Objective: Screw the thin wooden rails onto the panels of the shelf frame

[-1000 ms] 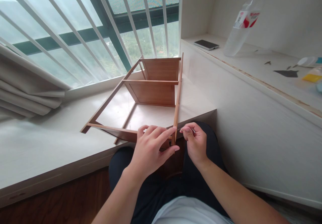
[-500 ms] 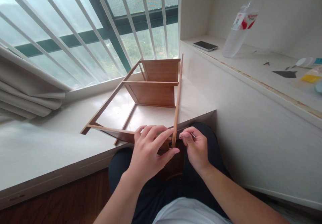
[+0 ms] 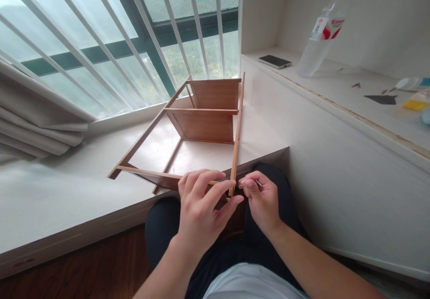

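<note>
A brown wooden shelf frame lies on its side on the white window ledge, its near end over my lap. My left hand rests on the near board and grips the near end of the right-hand post between fingers and thumb. Just right of that post end is my right hand, closed in a pinch. It holds a short, thin metal rod that looks like a hex key; most of it is hidden by the fingers. The small gap between the two hands is partly covered by my left thumb.
On the raised white shelf at right are a phone, a clear plastic bottle, small metal bits, a dark flat scrap and a yellow packet. A grey curtain hangs at left, beside barred windows.
My left hand has shifted slightly right and down around the post end. The thin rod has turned a little in my right hand, which is nearly in place. The shelf frame stays still.
</note>
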A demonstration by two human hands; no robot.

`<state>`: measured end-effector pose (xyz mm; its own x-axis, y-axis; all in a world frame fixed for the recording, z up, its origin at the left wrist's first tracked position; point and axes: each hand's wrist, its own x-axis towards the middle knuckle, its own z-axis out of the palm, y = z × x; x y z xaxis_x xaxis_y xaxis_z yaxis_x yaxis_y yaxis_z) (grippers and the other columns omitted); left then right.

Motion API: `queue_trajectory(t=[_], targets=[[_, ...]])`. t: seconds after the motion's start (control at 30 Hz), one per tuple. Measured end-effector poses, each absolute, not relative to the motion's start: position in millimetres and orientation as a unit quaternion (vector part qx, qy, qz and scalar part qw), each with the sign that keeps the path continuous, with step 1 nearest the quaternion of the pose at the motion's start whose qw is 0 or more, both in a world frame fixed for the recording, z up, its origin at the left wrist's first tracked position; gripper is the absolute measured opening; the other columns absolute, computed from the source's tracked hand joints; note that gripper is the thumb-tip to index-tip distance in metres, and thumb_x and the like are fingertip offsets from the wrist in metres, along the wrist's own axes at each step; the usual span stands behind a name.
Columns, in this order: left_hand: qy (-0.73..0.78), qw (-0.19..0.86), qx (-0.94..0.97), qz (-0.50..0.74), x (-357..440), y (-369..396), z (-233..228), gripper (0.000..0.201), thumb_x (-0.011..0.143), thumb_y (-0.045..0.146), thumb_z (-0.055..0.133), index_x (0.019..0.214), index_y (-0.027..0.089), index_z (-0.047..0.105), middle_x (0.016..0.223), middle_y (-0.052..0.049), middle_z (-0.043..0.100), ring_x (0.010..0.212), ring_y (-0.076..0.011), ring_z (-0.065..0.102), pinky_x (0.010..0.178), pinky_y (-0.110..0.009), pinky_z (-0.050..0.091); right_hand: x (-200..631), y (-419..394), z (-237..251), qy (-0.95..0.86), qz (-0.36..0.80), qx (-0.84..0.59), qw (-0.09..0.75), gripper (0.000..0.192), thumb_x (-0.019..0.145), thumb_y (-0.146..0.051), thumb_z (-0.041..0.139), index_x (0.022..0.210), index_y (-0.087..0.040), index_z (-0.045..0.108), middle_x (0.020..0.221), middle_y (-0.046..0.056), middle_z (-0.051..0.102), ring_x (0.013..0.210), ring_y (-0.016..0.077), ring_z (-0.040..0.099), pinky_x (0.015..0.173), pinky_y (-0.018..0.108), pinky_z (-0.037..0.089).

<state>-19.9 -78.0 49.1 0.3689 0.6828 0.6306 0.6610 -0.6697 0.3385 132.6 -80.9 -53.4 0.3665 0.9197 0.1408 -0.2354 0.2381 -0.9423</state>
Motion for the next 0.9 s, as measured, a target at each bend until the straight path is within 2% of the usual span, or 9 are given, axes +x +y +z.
queue_trajectory(t=[0.13, 0.27, 0.37, 0.43, 0.53, 0.6, 0.73, 0.8, 0.9], targets=[[0.397, 0.026, 0.828, 0.395, -13, -86, 53, 0.003, 0.088, 0.028, 0.075, 0.091, 0.029, 0.076, 0.1, -0.004, 0.073, 0.102, -0.0239, 0.064, 0.097, -0.043, 0.045, 130, -91, -40, -0.379, 0.434, -0.44, 0.689, 0.043, 0.086, -0.061, 0.071, 0.076, -0.019, 0.067, 0.068, 0.003, 0.063, 0.06, 0.0149, 0.054, 0.058, 0.029, 0.048], [0.401, 0.043, 0.819, 0.409, -10, -94, 54, 0.006, 0.087, 0.023, 0.075, 0.09, 0.029, 0.076, 0.097, -0.004, 0.073, 0.098, -0.0233, 0.064, 0.093, -0.043, 0.048, 129, -102, -32, -0.388, 0.44, -0.439, 0.68, 0.044, 0.087, -0.062, 0.069, 0.074, -0.02, 0.066, 0.067, 0.003, 0.062, 0.061, 0.0161, 0.055, 0.058, 0.028, 0.048], [0.41, 0.056, 0.81, 0.415, -11, -99, 53, 0.008, 0.085, 0.023, 0.077, 0.091, 0.028, 0.076, 0.092, -0.004, 0.073, 0.093, -0.0225, 0.064, 0.087, -0.04, 0.05, 128, -111, -30, -0.392, 0.447, -0.436, 0.676, 0.043, 0.087, -0.062, 0.07, 0.073, -0.021, 0.066, 0.068, 0.003, 0.062, 0.061, 0.0162, 0.055, 0.057, 0.028, 0.048], [0.411, 0.087, 0.808, 0.413, -12, -104, 52, 0.007, 0.086, 0.02, 0.075, 0.09, 0.026, 0.076, 0.083, -0.004, 0.07, 0.082, -0.0194, 0.062, 0.077, -0.035, 0.051, 127, -117, -29, -0.392, 0.455, -0.427, 0.676, 0.042, 0.086, -0.06, 0.071, 0.073, -0.021, 0.067, 0.067, 0.002, 0.062, 0.061, 0.016, 0.055, 0.057, 0.028, 0.047], [0.417, 0.208, 0.788, 0.403, -15, -115, 48, 0.004, 0.088, 0.02, 0.072, 0.088, 0.022, 0.076, 0.067, -0.001, 0.06, 0.061, -0.0127, 0.053, 0.057, -0.026, 0.043, 126, -127, -29, -0.401, 0.476, -0.406, 0.668, 0.04, 0.086, -0.058, 0.073, 0.075, -0.021, 0.068, 0.064, 0.001, 0.059, 0.057, 0.0147, 0.052, 0.054, 0.028, 0.043], [0.442, 0.318, 0.735, 0.404, -17, -124, 41, 0.006, 0.089, 0.024, 0.072, 0.085, 0.021, 0.076, 0.062, 0.001, 0.053, 0.055, -0.0104, 0.047, 0.052, -0.023, 0.037, 126, -133, -28, -0.416, 0.496, -0.39, 0.655, 0.041, 0.083, -0.061, 0.075, 0.076, -0.021, 0.07, 0.06, -0.001, 0.054, 0.054, 0.0131, 0.046, 0.052, 0.027, 0.039], [0.491, 0.587, 0.49, 0.417, -14, -141, 20, 0.03, 0.083, 0.046, 0.077, 0.076, 0.017, 0.073, 0.065, 0.0, 0.05, 0.054, -0.0077, 0.041, 0.047, -0.021, 0.029, 129, -139, -29, -0.485, 0.501, -0.362, 0.619, 0.04, 0.077, -0.061, 0.08, 0.084, -0.022, 0.076, 0.051, -0.006, 0.043, 0.048, 0.0092, 0.033, 0.046, 0.025, 0.029], [0.486, 0.689, 0.338, 0.418, -10, -147, 10, 0.039, 0.076, 0.053, 0.082, 0.079, 0.016, 0.07, 0.061, 0.004, 0.042, 0.048, -0.0039, 0.029, 0.044, -0.019, 0.019, 131, -139, -29, -0.511, 0.499, -0.367, 0.596, 0.032, 0.082, -0.054, 0.079, 0.088, -0.022, 0.079, 0.052, -0.005, 0.048, 0.046, 0.0085, 0.035, 0.045, 0.023, 0.03], [0.464, 0.749, 0.221, 0.418, -5, -152, 0, 0.044, 0.07, 0.054, 0.087, 0.081, 0.015, 0.068, 0.054, 0.008, 0.033, 0.047, -0.0025, 0.022, 0.044, -0.017, 0.015, 133, -136, -28, -0.507, 0.521, -0.37, 0.579, 0.024, 0.084, -0.047, 0.079, 0.087, -0.023, 0.081, 0.057, -0.002, 0.061, 0.046, 0.0089, 0.045, 0.044, 0.021, 0.036]])
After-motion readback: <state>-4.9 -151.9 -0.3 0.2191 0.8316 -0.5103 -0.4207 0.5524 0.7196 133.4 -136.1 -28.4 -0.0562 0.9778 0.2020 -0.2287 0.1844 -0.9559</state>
